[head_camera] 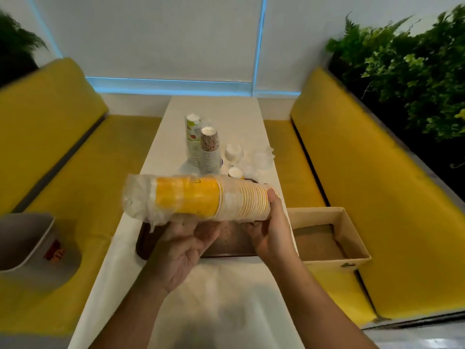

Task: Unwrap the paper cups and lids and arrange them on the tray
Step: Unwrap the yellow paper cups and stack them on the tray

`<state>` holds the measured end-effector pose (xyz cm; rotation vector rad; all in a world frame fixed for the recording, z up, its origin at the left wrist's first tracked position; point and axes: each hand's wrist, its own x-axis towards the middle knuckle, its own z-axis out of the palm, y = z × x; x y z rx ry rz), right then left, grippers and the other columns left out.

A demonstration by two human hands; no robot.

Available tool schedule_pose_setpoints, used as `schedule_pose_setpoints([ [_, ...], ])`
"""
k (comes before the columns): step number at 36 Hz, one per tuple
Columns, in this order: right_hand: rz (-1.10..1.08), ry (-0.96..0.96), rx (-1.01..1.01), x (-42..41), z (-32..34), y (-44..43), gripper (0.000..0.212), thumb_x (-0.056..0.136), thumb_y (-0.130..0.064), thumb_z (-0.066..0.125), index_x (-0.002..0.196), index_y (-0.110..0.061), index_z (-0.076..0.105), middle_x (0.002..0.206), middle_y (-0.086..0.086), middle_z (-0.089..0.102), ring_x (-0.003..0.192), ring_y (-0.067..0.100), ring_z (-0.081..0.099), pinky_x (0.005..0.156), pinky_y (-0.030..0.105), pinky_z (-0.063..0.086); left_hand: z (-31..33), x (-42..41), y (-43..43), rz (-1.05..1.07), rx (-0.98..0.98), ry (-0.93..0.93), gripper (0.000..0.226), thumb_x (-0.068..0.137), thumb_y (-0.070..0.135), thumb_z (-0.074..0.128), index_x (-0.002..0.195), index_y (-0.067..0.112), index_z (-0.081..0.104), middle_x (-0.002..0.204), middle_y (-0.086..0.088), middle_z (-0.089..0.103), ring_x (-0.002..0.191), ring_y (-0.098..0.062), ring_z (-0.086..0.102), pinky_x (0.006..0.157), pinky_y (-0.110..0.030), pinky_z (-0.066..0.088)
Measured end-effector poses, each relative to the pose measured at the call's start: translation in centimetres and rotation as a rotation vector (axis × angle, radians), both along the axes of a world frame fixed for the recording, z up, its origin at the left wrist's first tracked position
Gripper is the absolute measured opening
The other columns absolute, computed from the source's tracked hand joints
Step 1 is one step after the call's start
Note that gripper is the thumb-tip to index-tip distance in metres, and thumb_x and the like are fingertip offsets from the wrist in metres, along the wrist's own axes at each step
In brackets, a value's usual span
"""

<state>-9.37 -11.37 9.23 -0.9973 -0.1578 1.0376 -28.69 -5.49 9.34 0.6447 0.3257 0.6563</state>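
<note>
I see the left hand [181, 250] cradling 1 part-wrapped stack of yellow cups [191, 197] from beneath, right hand [273, 227] gripping its end, above the tray [144, 239].

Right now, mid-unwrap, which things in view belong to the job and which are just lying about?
Job:
- yellow cup stack, half out of its plastic wrap, held by left hand and right hand
- brown tray
- upright cup stacks
- what look like wrapped lids

Lying about:
- cardboard box
- grey bin
- plants
</note>
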Motion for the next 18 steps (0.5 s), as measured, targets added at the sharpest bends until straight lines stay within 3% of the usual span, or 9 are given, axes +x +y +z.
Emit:
schedule_pose_setpoints([
  [2, -0.033, -0.078, -0.011, -1.0, -0.4, 0.5, 0.043, 0.106, -0.045, 0.052, 0.144, -0.025, 0.058, 0.132, 0.011, 0.071, 0.121, 0.028, 0.07, 0.087, 0.041, 0.061, 0.0, 0.1, 0.2, -0.02, 0.201, 0.17, 0.056, 0.088, -0.011, 0.055, 0.129, 0.024, 0.07, 0.135, -0.016, 0.066, 0.133, -0.019, 0.061, 0.109, -0.05, 0.051],
  [4, -0.026, -0.156, -0.003, -1.9, -0.5, 0.8, 0.044, 0.105, -0.044, 0.052, 0.146, -0.027, 0.056, 0.133, 0.008, 0.071, 0.124, 0.024, 0.068, 0.094, 0.041, 0.06, -0.1, 0.7, 1.1, -0.003, 0.264, 0.424, 0.016, 0.094, 0.015, 0.075, 0.105, 0.027, 0.073, 0.103, -0.008, 0.071, 0.115, 0.021, 0.057, 0.113, -0.065, 0.04],
  [5, -0.009, -0.171, -0.003, -2.5, -0.4, 0.9, 0.047, 0.103, -0.046, 0.053, 0.146, -0.028, 0.055, 0.131, 0.006, 0.071, 0.125, 0.023, 0.067, 0.096, 0.04, 0.06, 0.3, 1.0, 1.3, 0.007, 0.34, 0.459, 0.024, 0.086, 0.034, 0.084, 0.105, 0.027, 0.07, 0.101, -0.008, 0.07, 0.115, 0.023, 0.054, 0.112, -0.067, 0.04],
  [7, 0.061, -0.265, 0.0, -3.3, -0.6, 1.0, 0.054, 0.098, -0.053, 0.051, 0.147, -0.031, 0.05, 0.132, 0.004, 0.068, 0.128, 0.021, 0.064, 0.1, 0.037, 0.059, 0.8, 1.8, 1.9, 0.128, 0.18, 0.243, 0.081, 0.063, 0.06, 0.092, 0.13, 0.028, 0.061, 0.13, -0.014, 0.068, 0.127, -0.009, 0.063, 0.102, -0.057, 0.053],
  [9, 0.148, -0.428, -0.024, -3.6, -0.8, 1.2, 0.06, 0.1, -0.06, 0.05, 0.154, -0.036, 0.04, 0.142, 0.001, 0.058, 0.134, 0.018, 0.057, 0.109, 0.042, 0.054, 0.9, 2.3, 2.2, 0.161, -0.038, 0.044, 0.101, 0.053, 0.065, 0.094, 0.14, 0.028, 0.056, 0.142, -0.015, 0.063, 0.126, -0.033, 0.065, 0.086, -0.051, 0.061],
  [11, 0.225, -0.543, -0.056, -3.4, -1.0, 1.5, 0.068, 0.095, -0.066, 0.046, 0.157, -0.04, 0.032, 0.149, -0.002, 0.049, 0.138, 0.016, 0.052, 0.114, 0.047, 0.05, 0.5, 2.2, 2.3, 0.186, -0.115, 0.023, 0.108, 0.051, 0.064, 0.096, 0.144, 0.028, 0.054, 0.143, -0.019, 0.061, 0.125, -0.039, 0.065, 0.084, -0.051, 0.062],
  [14, 0.312, -0.643, -0.061, -2.3, -1.1, 1.5, 0.074, 0.087, -0.078, 0.045, 0.152, -0.048, 0.029, 0.153, -0.005, 0.039, 0.142, 0.014, 0.044, 0.117, 0.047, 0.047, -0.5, 2.2, 2.4, 0.197, -0.185, 0.015, 0.108, 0.051, 0.061, 0.097, 0.145, 0.03, 0.055, 0.147, -0.022, 0.057, 0.13, -0.045, 0.059, 0.103, -0.065, 0.049],
  [16, 0.354, -0.643, -0.051, -1.9, -1.2, 1.5, 0.065, 0.088, -0.077, 0.046, 0.147, -0.056, 0.03, 0.153, -0.008, 0.037, 0.144, 0.015, 0.041, 0.118, 0.05, 0.045, -0.7, 2.3, 2.2, 0.21, -0.189, -0.003, 0.096, 0.053, 0.059, 0.097, 0.138, 0.031, 0.062, 0.144, -0.022, 0.059, 0.133, -0.047, 0.056, 0.112, -0.072, 0.036],
  [18, 0.384, -0.625, -0.058, -1.4, -1.5, 1.8, 0.055, 0.091, -0.072, 0.047, 0.143, -0.06, 0.032, 0.152, -0.009, 0.036, 0.145, 0.018, 0.04, 0.118, 0.052, 0.044, -0.9, 2.6, 2.3, 0.217, -0.208, 0.004, 0.099, 0.051, 0.056, 0.099, 0.138, 0.032, 0.059, 0.141, -0.021, 0.062, 0.131, -0.046, 0.058, 0.108, -0.072, 0.041],
])
